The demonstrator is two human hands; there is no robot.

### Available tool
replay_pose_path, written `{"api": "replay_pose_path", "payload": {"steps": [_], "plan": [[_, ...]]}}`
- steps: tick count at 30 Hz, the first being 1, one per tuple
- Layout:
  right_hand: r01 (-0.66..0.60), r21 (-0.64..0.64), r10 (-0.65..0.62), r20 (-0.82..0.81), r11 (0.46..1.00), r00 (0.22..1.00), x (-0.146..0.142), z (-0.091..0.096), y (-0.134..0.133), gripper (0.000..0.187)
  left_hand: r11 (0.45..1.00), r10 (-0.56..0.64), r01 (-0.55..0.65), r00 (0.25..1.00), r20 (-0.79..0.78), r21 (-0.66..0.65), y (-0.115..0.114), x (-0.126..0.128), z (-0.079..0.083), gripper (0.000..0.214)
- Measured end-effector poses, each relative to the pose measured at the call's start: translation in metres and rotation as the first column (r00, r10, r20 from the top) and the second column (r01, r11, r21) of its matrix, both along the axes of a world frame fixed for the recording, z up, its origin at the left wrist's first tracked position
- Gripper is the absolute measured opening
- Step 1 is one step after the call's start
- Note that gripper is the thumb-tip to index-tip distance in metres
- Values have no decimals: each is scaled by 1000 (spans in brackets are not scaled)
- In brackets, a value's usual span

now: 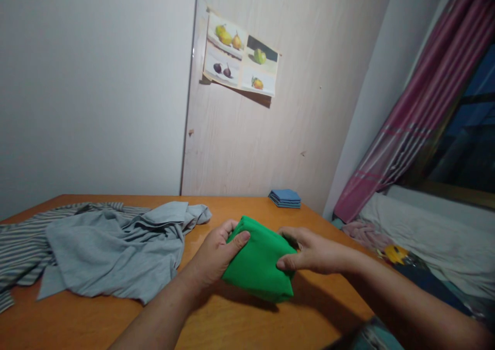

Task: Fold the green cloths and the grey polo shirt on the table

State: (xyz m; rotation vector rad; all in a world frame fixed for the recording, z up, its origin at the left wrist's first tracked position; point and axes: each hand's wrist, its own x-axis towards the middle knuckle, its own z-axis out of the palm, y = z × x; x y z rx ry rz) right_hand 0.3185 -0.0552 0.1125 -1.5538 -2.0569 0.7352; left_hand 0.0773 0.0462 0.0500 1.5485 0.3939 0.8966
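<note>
A folded green cloth [257,265] lies on the wooden table [232,319], slightly raised at its near edge. My left hand [214,254] grips its left side, thumb on top and fingers curled round the edge. My right hand [309,252] clasps the right side, thumb pressed on the top face. Both hands are closed on the cloth.
A crumpled grey garment [116,247] and a striped one [23,247] lie to the left. A small stack of folded blue cloths [285,198] sits at the table's far edge. A fruit poster [242,56] hangs on the wall. A bed [425,236] and curtain [429,92] are on the right.
</note>
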Motion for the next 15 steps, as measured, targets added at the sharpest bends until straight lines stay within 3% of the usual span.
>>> {"api": "replay_pose_path", "payload": {"steps": [3, 6, 11, 15], "plan": [[-13, -46, 6, -148, 999, 989, -4, -1, 3, 32, 998, -26, 28, 999, 24, -54, 2, 0, 0, 42], [1, -50, -9, -159, 999, 987, -7, -1, 5, 33, 999, -19, 19, 1000, 4, -38, 3, -4, 3, 44], [13, 81, -19, 80, 997, 997, -10, 1, 4, 29, 991, 64, -47, 988, -138, 123, -2, -11, 9, 58], [44, 296, -112, 216, 954, 970, -11, -5, -1, 42, 979, 84, -51, 984, -159, 197, -8, -7, 12, 41]]}}
